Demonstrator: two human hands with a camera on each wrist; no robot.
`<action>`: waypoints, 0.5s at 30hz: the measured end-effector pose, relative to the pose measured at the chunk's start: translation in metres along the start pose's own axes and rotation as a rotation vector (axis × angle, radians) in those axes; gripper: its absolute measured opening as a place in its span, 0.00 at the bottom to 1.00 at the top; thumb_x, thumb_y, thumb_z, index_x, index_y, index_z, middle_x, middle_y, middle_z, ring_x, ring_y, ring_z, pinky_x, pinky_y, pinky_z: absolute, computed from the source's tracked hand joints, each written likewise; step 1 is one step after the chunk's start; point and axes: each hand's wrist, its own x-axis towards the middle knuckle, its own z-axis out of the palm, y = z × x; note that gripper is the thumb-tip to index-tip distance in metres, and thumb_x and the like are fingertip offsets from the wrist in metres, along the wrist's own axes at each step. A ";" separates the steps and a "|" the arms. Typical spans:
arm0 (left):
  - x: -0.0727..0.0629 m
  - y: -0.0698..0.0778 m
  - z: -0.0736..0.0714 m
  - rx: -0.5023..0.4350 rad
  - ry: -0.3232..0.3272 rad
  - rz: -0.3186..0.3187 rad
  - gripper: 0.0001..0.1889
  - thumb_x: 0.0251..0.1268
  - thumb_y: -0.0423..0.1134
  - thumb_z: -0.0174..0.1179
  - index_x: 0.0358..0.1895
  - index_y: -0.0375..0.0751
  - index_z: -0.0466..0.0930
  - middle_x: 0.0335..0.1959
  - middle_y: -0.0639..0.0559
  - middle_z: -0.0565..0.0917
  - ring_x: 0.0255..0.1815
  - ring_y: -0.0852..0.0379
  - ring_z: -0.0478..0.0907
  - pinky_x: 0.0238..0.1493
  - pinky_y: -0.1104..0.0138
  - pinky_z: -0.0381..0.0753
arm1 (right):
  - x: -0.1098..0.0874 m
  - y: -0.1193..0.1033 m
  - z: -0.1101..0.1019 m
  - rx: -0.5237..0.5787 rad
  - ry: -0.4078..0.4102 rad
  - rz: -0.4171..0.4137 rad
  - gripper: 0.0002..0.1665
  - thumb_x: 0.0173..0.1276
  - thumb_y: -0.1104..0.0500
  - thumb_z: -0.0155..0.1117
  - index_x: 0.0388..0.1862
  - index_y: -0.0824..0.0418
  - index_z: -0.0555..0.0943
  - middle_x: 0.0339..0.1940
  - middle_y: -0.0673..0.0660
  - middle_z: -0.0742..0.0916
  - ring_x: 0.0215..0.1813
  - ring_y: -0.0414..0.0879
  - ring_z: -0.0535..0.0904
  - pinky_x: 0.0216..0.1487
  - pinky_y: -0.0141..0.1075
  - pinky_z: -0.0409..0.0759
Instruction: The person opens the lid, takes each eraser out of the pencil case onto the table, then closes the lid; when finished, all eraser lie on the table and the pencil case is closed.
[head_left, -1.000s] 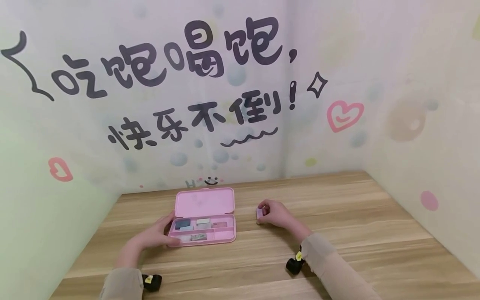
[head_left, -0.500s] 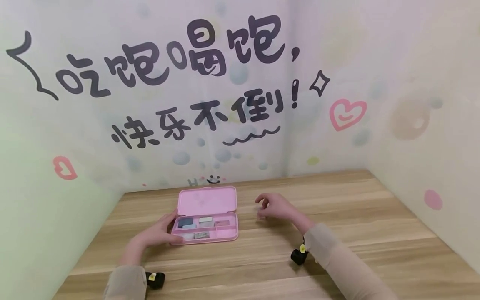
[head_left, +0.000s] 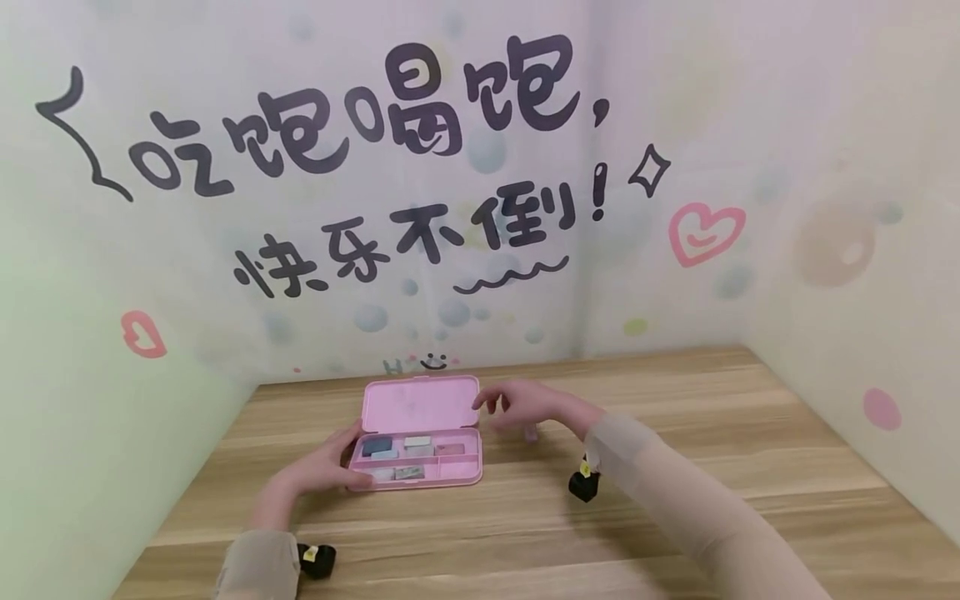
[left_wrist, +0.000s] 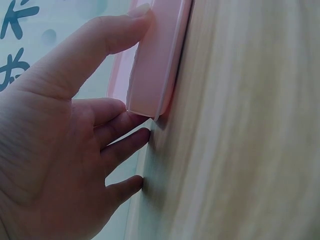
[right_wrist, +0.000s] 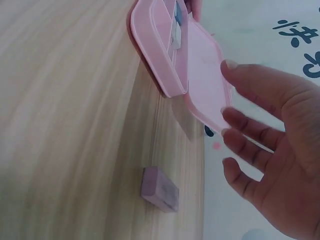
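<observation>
A pink pencil case [head_left: 420, 402] lies with its lid raised, several small eraser-like blocks [head_left: 408, 472] in its compartments. My left hand [head_left: 322, 469] holds the case's left end, thumb along the front wall and fingers round the far corner; in the left wrist view the thumb [left_wrist: 125, 32] presses the pink side. My right hand [head_left: 521, 403] is in the air by the lid's right edge, fingers loosely bent, nothing between them. Below it a lilac eraser [right_wrist: 160, 190] rests on the table, partly hidden by the hand in the head view.
The wood-grain table [head_left: 480, 542] meets a printed wall sheet [head_left: 450, 275] with large lettering behind the case. Pale walls stand at left and right. A black wrist camera [head_left: 583, 485] sits under the right sleeve, another [head_left: 318, 561] at the left one.
My right hand has let go of the lilac eraser, leaving it on the table, and has moved left toward the case lid. The left hand has stayed at the case.
</observation>
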 end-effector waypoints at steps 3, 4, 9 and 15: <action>0.000 -0.001 0.000 -0.006 0.002 0.001 0.58 0.48 0.52 0.73 0.77 0.35 0.45 0.73 0.30 0.52 0.70 0.31 0.53 0.64 0.36 0.54 | 0.010 -0.004 0.000 -0.022 -0.030 -0.058 0.22 0.61 0.63 0.68 0.55 0.57 0.81 0.44 0.56 0.82 0.35 0.44 0.73 0.35 0.35 0.73; 0.000 -0.001 -0.001 -0.005 0.001 0.000 0.58 0.48 0.52 0.73 0.77 0.35 0.45 0.74 0.30 0.52 0.70 0.32 0.53 0.64 0.36 0.54 | 0.013 -0.005 0.001 -0.030 -0.039 -0.068 0.22 0.61 0.63 0.69 0.55 0.57 0.81 0.45 0.55 0.82 0.35 0.44 0.73 0.35 0.35 0.73; -0.001 -0.001 -0.002 -0.015 0.000 -0.009 0.58 0.47 0.52 0.73 0.77 0.37 0.44 0.74 0.30 0.51 0.70 0.32 0.52 0.64 0.36 0.53 | 0.030 -0.012 0.006 -0.091 -0.069 -0.090 0.21 0.61 0.64 0.68 0.54 0.52 0.83 0.48 0.52 0.80 0.41 0.45 0.73 0.40 0.34 0.73; 0.000 0.001 -0.001 -0.009 -0.007 -0.016 0.59 0.47 0.52 0.73 0.77 0.38 0.45 0.74 0.31 0.51 0.70 0.33 0.53 0.64 0.36 0.53 | 0.042 -0.019 0.015 -0.165 -0.100 -0.100 0.23 0.61 0.65 0.67 0.54 0.48 0.84 0.51 0.49 0.80 0.48 0.49 0.72 0.46 0.34 0.72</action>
